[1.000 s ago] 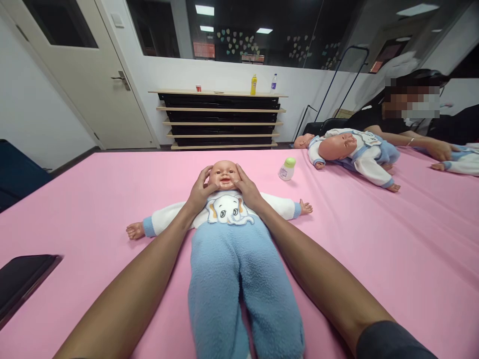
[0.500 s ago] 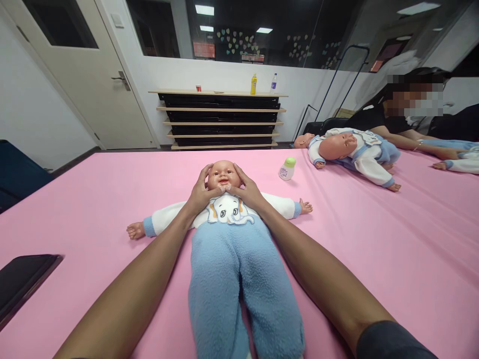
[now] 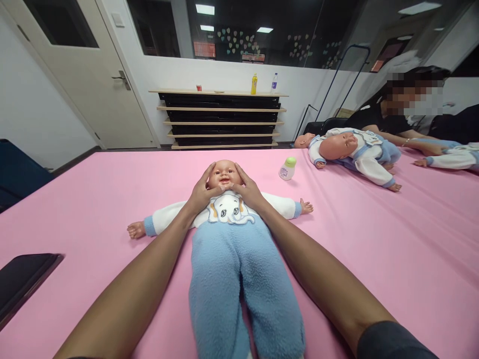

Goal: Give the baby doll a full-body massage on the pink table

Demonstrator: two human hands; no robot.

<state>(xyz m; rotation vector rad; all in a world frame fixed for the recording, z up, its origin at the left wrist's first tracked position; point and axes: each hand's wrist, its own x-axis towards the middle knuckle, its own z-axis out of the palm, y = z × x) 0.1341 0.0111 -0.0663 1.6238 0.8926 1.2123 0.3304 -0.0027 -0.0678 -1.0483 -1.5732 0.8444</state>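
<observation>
A baby doll (image 3: 239,259) lies on its back on the pink-covered table, dressed in a white top with an elephant face and fuzzy blue trousers. Its arms stretch out to both sides. My left hand (image 3: 204,192) cups one side of the doll's head, fingers along the temple and cheek, thumb on the chin. On the other side, my right hand (image 3: 249,189) holds the head the same way. Both thumb tips rest below the doll's mouth, a small gap between them. To the right of the head stands a white bottle with a green cap (image 3: 287,168).
More baby dolls (image 3: 359,149) lie at the table's far right, near a person in black (image 3: 377,117) who handles another doll (image 3: 460,157). A dark flat case (image 3: 26,279) lies at the left edge. Behind the table are stacked folded tables (image 3: 224,114) with drink bottles on top.
My thumbs have drawn slightly apart on the doll's chin; the hands otherwise stay around its head. At far right, the other person's doll has shifted left.
</observation>
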